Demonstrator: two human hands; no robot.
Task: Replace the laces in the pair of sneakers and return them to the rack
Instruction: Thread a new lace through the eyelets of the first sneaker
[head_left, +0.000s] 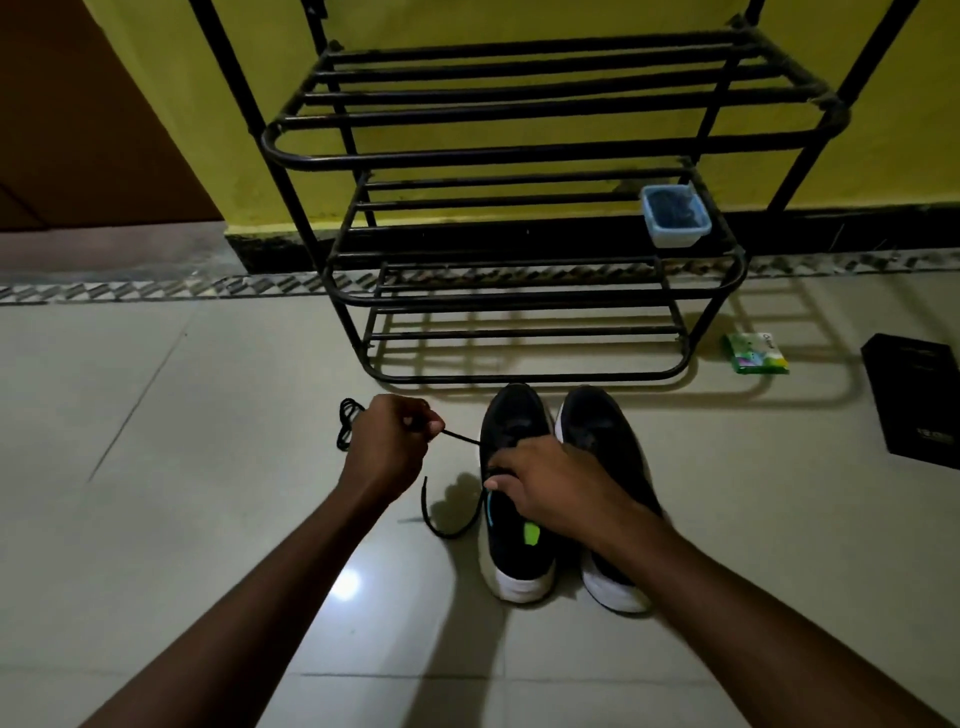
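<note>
On the glossy tiled floor (208, 493), a spare black lace (349, 423) lies coiled just left of the left hand (389, 441). That hand is closed into a pinch, thumb and forefinger nipping the free end of the working lace (460, 438). This thin cord runs taut and almost level from the pinch rightward into the throat of the left sneaker (511, 551). Any pull therefore goes leftward, across the shoe's long axis, which points away from the person toward the rack. What looks like its other end sags in a loose loop on the floor beside the shoe. The right hand (550, 488) is curled over that sneaker's tongue, thumb at the collar, gripping it steady — it is the hand nearer the eyelets. The right sneaker (608, 431) stands close beside its mate, toe to the rack; both have matte black uppers on thick white soles. The black tubular metal rack (519, 156) stands at the floor's far edge, with a pale plastic tub (675, 215) at the right end of its middle shelf. A green packet (758, 353) and a flat black box (914, 395) lie toward the floor's right edge.
</note>
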